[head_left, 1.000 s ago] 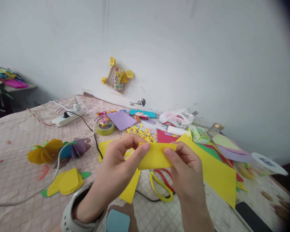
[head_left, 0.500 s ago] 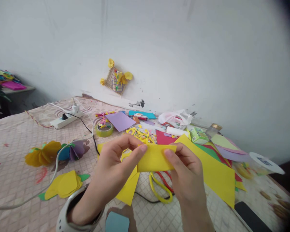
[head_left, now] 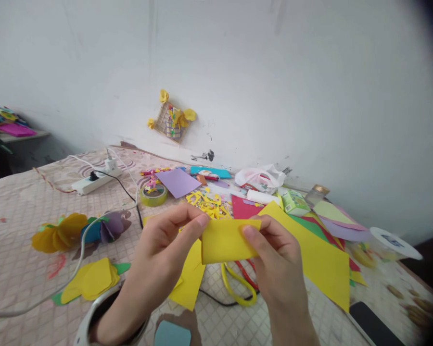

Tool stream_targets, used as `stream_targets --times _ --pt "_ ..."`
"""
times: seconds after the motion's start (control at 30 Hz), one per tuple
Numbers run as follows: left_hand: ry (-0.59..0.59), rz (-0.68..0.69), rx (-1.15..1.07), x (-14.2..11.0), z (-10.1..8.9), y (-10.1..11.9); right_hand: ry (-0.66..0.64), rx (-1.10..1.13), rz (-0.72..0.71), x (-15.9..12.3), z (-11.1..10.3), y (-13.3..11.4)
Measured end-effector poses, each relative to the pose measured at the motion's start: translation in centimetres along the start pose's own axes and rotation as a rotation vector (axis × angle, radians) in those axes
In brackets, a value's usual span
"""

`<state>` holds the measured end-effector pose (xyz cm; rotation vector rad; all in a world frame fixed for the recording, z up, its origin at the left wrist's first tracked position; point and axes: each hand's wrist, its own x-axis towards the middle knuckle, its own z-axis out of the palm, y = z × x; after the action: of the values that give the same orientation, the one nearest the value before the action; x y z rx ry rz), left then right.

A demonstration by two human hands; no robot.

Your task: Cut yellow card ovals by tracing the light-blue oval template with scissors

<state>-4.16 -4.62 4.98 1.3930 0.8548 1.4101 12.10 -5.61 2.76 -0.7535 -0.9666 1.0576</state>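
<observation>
A folded piece of yellow paper [head_left: 225, 242] is held up in front of me, above the table. My left hand [head_left: 169, 252] pinches its upper left corner between thumb and fingers. On the opposite side, my right hand [head_left: 279, 254] grips the right edge, thumb on the front and fingers behind. Below the paper lie scissors with yellow and red handles [head_left: 238, 288], their blades hidden. A yellow sheet [head_left: 189, 281] lies under and beside my left hand, partly covered by it.
Left are paper flowers [head_left: 63, 233], yellow petal cutouts [head_left: 97, 281], a cable and a power strip [head_left: 97, 180]. Behind my hands are a tape roll [head_left: 154, 194], yellow scraps [head_left: 209, 204] and a purple sheet [head_left: 178, 181]. Right are a large yellow sheet [head_left: 324, 259] and a phone [head_left: 373, 324].
The whole view has shifted slightly. My left thumb has slid a little towards the paper's left corner, and more of the front face shows. Both hands keep hold of it.
</observation>
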Motion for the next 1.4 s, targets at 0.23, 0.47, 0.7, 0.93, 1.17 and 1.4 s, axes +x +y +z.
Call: stream_targets --times 0.23,0.47,0.7,0.93,1.17,1.4 --pt "-0.023 0.037 0.109 -0.23 0.35 -0.20 -0.010 0.018 0.003 -0.16 0.23 -0.08" --pt "-0.095 0.000 0.153 0.01 0.35 -0.42 -0.014 0.027 0.017 -0.10 0.37 -0.04" --pt "-0.150 -0.087 0.060 0.10 0.25 0.10 -0.003 0.016 0.035 -0.10 0.25 -0.04" --pt "-0.154 -0.134 0.032 0.07 0.22 0.16 -0.012 -0.004 0.039 -0.06 0.20 -0.11" --pt "-0.148 -0.134 0.069 0.14 0.22 0.20 -0.011 -0.041 0.017 0.10 -0.12 0.04" --pt "-0.158 -0.108 0.099 0.09 0.24 0.18 0.015 -0.064 0.019 0.05 -0.11 -0.17"
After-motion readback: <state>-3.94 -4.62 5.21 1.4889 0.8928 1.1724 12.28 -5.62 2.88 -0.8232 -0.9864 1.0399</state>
